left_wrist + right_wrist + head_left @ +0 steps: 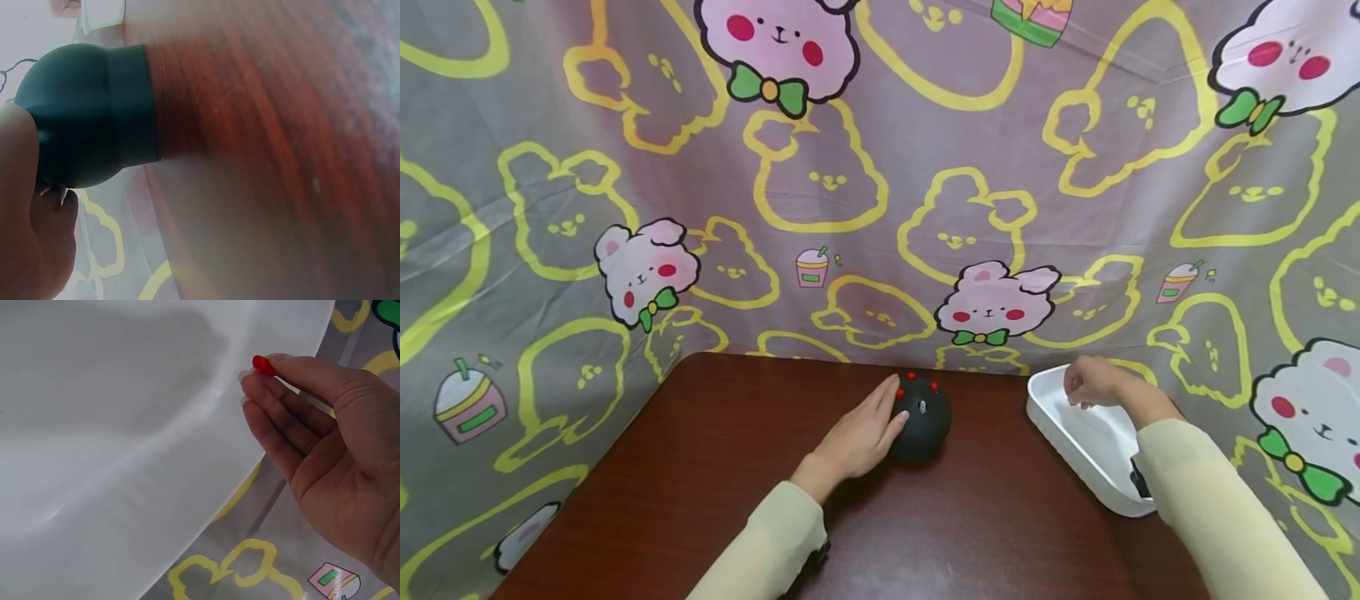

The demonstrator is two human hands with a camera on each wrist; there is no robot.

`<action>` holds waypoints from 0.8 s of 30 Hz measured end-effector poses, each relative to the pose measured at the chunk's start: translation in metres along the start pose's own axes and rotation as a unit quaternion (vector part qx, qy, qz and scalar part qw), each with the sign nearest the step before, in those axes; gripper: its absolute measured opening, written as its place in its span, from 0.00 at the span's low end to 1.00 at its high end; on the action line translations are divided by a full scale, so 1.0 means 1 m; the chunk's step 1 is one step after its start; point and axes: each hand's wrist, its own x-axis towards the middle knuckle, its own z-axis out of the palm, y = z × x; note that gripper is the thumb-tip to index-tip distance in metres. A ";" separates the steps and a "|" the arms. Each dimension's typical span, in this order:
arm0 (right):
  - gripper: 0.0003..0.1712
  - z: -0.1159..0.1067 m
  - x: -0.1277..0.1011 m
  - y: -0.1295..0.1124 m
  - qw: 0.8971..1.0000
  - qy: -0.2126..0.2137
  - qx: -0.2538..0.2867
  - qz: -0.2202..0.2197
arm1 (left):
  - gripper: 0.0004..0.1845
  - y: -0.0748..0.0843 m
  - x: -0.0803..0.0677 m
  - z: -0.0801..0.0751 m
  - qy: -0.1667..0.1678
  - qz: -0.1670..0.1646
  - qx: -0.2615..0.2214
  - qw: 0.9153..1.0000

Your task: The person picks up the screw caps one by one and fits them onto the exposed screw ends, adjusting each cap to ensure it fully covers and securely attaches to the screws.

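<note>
A black ball-shaped object [922, 433] on a short round base [132, 103] stands on the table. Three small red beads [934, 386] and a small silvery piece [923, 407] show on its top. My left hand [859, 435] rests against its left side with fingers nearly straight and the thumb along the near face. Over the far end of a white tray [1078, 462], my right hand [1097, 382] pinches a small red piece [264, 365] between thumb and forefinger. Its other fingers are bent beside it.
The dark red-brown wooden table [700, 500] runs up to a patterned cloth [880, 250] hung behind and along the sides. The tray stands at the table's right side, its raised wall facing the black object. My right forearm crosses over the tray's right edge.
</note>
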 end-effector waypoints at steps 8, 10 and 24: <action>0.04 -0.009 -0.005 -0.010 0.997 0.052 0.001 -0.052 | 0.39 0.000 0.001 0.000 0.000 -0.001 0.006 1.000; 0.04 -0.011 -0.006 -0.013 0.996 0.062 0.004 -0.067 | 0.39 0.000 0.000 0.001 -0.001 -0.001 0.003 1.000; 0.02 -0.024 -0.012 -0.042 0.987 0.125 -0.014 -0.103 | 0.38 -0.001 0.000 0.002 0.002 0.000 0.000 1.000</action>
